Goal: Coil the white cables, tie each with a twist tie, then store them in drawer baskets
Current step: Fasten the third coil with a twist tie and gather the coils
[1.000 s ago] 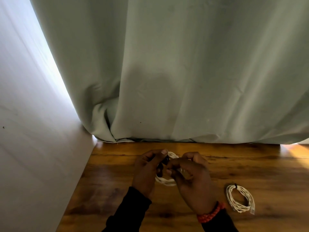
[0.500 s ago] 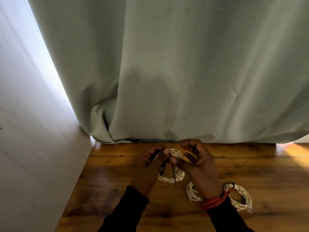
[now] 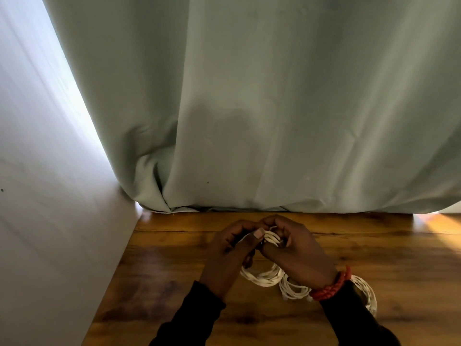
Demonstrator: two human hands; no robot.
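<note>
Both hands hold one coiled white cable (image 3: pixel 262 277) just above the wooden table (image 3: pixel 389 258). My left hand (image 3: pixel 229 253) pinches the coil's top, thumb pressed on the strands. My right hand (image 3: pixel 296 253) curls round the same spot from the right; a dark twist tie end barely shows between the thumbs. A second white coil (image 3: pixel 293 292) lies on the table under my right wrist. A third coil (image 3: pixel 366 293) lies further right, mostly hidden by my sleeve.
A pale green curtain (image 3: pixel 274 121) hangs down to the table's far edge. A white wall (image 3: pixel 50 221) borders the table on the left. No drawer or basket is in view.
The twist tie hung visibly below the hands half a second ago; now my hands have closed together over the coil's top and the tie is almost hidden.
</note>
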